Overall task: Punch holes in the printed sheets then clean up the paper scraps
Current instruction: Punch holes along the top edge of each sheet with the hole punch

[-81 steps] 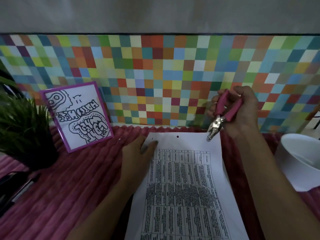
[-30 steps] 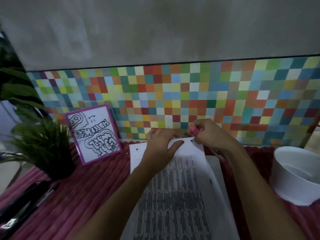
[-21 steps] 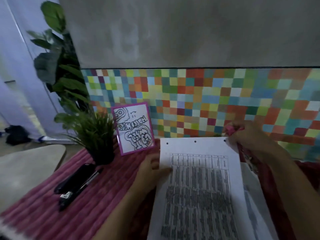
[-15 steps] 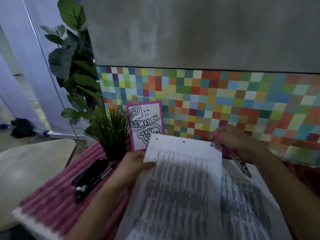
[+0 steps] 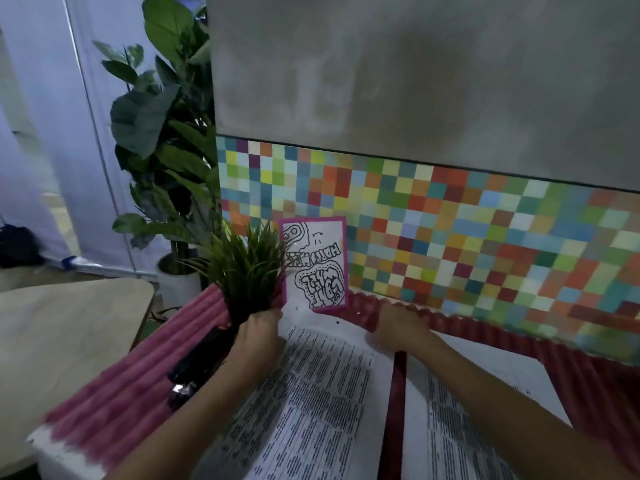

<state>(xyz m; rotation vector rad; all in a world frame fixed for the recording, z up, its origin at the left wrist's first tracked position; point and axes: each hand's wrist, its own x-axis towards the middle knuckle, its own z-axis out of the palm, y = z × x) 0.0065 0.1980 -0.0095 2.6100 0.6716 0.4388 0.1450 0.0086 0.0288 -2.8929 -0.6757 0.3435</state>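
Note:
A printed sheet (image 5: pixel 311 393) with small punched holes along its far edge lies on the pink ribbed mat (image 5: pixel 138 368), left of a second pile of printed sheets (image 5: pixel 467 427). My left hand (image 5: pixel 258 341) grips the sheet's far left corner, right by the small plant. My right hand (image 5: pixel 398 330) sits curled over the sheet's far right corner and seems to pinch it. The pink-handled hole punch is hidden from view. A strip of mat shows between the two lots of paper.
A small grass plant (image 5: pixel 249 271) and a pink-framed drawing (image 5: pixel 313 265) stand against the mosaic wall behind the sheet. Black desk tools (image 5: pixel 197 362) lie left of my left arm. A tall leafy plant (image 5: pixel 162 133) and a wooden table (image 5: pixel 69 323) stand further left.
Both hands have lifted the punched sheet off the pile and carried it left, down onto the mat beside the pile. The view has swung left; the white bowl is out of sight.

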